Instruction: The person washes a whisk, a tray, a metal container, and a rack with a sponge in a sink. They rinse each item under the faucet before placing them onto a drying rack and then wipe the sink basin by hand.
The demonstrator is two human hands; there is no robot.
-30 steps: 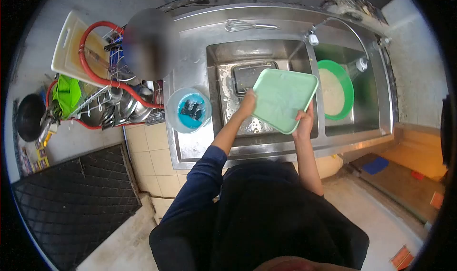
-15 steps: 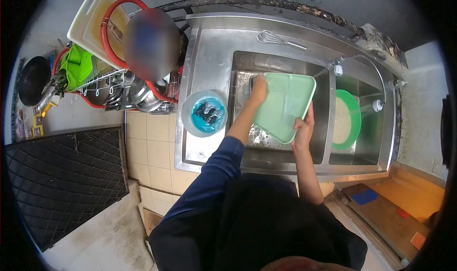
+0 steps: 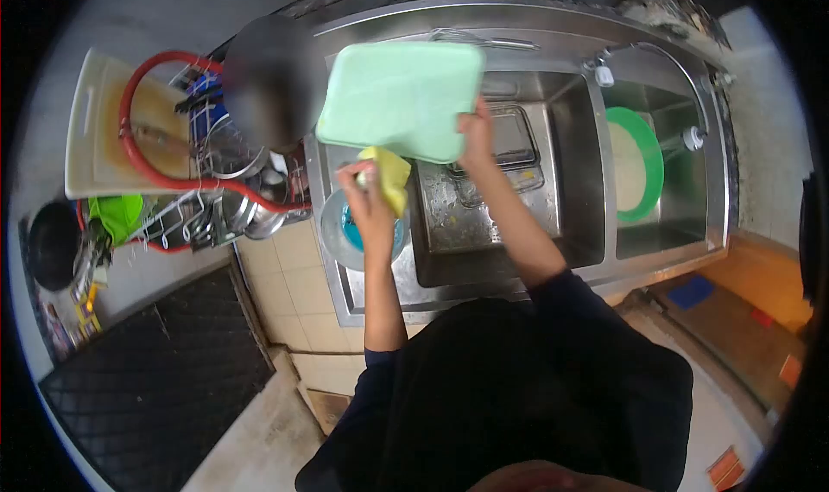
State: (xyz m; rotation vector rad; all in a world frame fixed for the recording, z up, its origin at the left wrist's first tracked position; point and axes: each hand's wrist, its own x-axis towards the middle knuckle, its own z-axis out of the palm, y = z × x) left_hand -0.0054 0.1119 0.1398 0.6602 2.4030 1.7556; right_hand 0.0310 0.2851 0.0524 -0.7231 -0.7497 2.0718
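My right hand (image 3: 477, 138) grips the right edge of a pale green tray (image 3: 401, 95), held up over the left side of the counter and the sink's corner. Close below the tray, my left hand (image 3: 367, 194) is closed on a yellow sponge (image 3: 393, 177). Under that hand stands a clear bowl (image 3: 338, 237) of blue liquid, partly hidden by hand and sponge. In the left sink basin (image 3: 509, 259) lie clear rectangular containers (image 3: 509, 138).
A green basin (image 3: 654, 181) with cloudy liquid sits in the right sink under the faucet (image 3: 673, 56). A whisk (image 3: 509, 43) lies behind the tray. To the left are a dish rack (image 3: 186, 220) with metal ware and a cutting board (image 3: 95, 146).
The tray has moved left and up from over the left basin, uncovering the containers there. My left hand has come down to the bowl, and the yellow sponge now shows in it.
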